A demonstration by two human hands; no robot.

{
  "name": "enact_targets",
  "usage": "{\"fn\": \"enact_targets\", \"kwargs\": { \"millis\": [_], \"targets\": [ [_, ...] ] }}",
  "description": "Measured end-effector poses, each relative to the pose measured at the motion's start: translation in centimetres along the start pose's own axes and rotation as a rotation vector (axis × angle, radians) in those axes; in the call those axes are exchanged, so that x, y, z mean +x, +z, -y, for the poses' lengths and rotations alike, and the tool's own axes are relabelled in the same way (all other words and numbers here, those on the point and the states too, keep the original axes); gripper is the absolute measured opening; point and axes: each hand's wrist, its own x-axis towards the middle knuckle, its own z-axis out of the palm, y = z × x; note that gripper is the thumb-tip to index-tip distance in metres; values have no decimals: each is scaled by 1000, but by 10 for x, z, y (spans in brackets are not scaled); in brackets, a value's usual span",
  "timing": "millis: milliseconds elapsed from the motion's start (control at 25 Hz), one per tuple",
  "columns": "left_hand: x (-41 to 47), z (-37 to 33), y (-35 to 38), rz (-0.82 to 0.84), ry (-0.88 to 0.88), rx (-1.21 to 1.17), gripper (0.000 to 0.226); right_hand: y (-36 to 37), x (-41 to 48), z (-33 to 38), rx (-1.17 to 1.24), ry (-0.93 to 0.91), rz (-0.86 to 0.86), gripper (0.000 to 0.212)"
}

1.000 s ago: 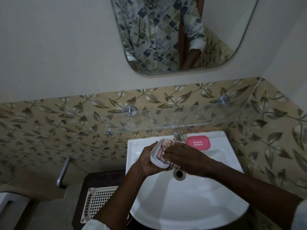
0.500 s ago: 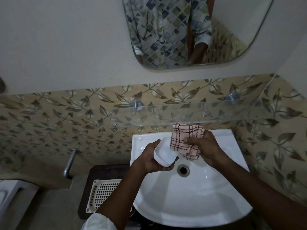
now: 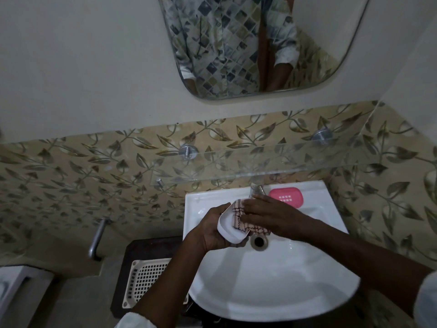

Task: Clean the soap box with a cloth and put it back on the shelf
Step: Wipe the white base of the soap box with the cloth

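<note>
Over the white sink [image 3: 272, 287], my left hand [image 3: 210, 230] holds a white soap box [image 3: 228, 227], tilted with its hollow side facing right. My right hand [image 3: 272, 215] presses a pink checked cloth [image 3: 238, 213] into the box's inside. A pink perforated soap box part [image 3: 287, 196] lies on the sink's back ledge, right of the tap [image 3: 256, 188]. The glass shelf [image 3: 260, 165] runs along the leaf-patterned tiles just above the sink.
A mirror [image 3: 260, 43] hangs on the wall above the shelf. A cream plastic basket [image 3: 147, 280] sits on a dark stand left of the sink. A metal pipe [image 3: 97, 240] sticks out of the tiled wall further left.
Half a second ago my right hand held the cloth lifted clear of the box. It has come back down and presses the cloth into the box, held by my left hand.
</note>
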Motion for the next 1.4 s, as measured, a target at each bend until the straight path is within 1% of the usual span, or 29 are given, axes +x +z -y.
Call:
{"fn": "enact_targets", "kwargs": {
  "millis": [40, 120, 160, 200, 240, 280, 360, 440, 480, 520, 560, 600, 640, 680, 720, 760, 800, 840, 880, 920, 960, 1040, 1120, 1240, 1280, 1320, 1360, 1400],
  "targets": [
    [0, -1, 2, 15, 20, -15, 40, 6, 4, 6, -6, 75, -39, 48],
    [7, -4, 2, -22, 108, -19, 26, 29, 11, 38, 101, 233, -109, 55],
    [11, -3, 0, -45, 129, -33, 34, 35, 14, 53, 171, 253, -135, 53],
    [13, -2, -2, -57, 114, -68, 43, 36, 15, 61, 226, 237, -140, 52],
    [14, 0, -4, -48, 101, -75, 46, 31, 13, 59, 236, 208, -117, 53],
    [15, 3, -5, -30, 106, -65, 43, 25, 10, 48, 204, 185, -85, 52],
    [14, 7, -6, -43, 167, -6, 33, 15, 8, 29, 114, 235, -18, 52],
    [13, 3, -6, -65, 167, 17, 30, 18, 15, 40, 153, 334, -12, 64],
    [14, 2, -8, -81, 140, 18, 33, 22, 17, 49, 187, 320, -25, 71],
    [12, 1, -7, -70, 107, 19, 38, 25, 14, 55, 222, 265, -20, 75],
    [12, 2, -8, -65, 88, 25, 40, 24, 10, 55, 248, 218, 26, 75],
    [13, 4, -10, -57, 86, 17, 39, 21, 7, 48, 241, 199, 28, 69],
    [16, 7, -12, -66, 101, 24, 37, 17, 5, 38, 202, 220, -4, 61],
    [17, 8, -12, -83, 112, 46, 39, 15, 8, 35, 177, 288, -17, 57],
    [17, 6, -10, -101, 105, 54, 44, 18, 12, 36, 169, 358, -30, 58],
    [18, 3, -7, -107, 92, 21, 49, 24, 15, 40, 169, 382, -42, 62],
    [17, 1, -5, -99, 78, -6, 51, 30, 17, 46, 177, 341, -32, 66],
    [14, -2, -3, -82, 60, -16, 45, 31, 17, 46, 178, 254, -11, 67],
    [9, -4, -1, -71, 38, -15, 32, 28, 13, 38, 160, 168, 12, 64],
    [4, -6, 2, -60, 24, -16, 26, 22, 10, 27, 118, 110, 6, 60],
    [0, -6, 2, -53, 22, -8, 31, 16, 8, 15, 51, 74, -17, 56],
    [-1, -7, 5, -69, 11, -3, 30, 10, 9, 6, -36, 101, -33, 50],
    [1, -5, 9, -108, 45, -18, 26, 14, 12, 26, 37, 202, -56, 47],
    [11, 9, 13, -168, 209, -2, 39, 16, 17, 63, 217, 344, -115, 40],
    [15, 14, 13, -220, 242, 0, 42, 15, 21, 71, 315, 478, -132, 36],
    [17, 18, 15, -281, 260, 16, 47, 11, 27, 78, 484, 678, -144, 31],
    [17, 22, 15, -353, 286, 55, 50, 8, 32, 82, 738, 897, -139, 28],
    [19, 28, 13, -410, 346, 100, 53, 6, 37, 82, 974, 1069, -136, 24]
  ]
}}
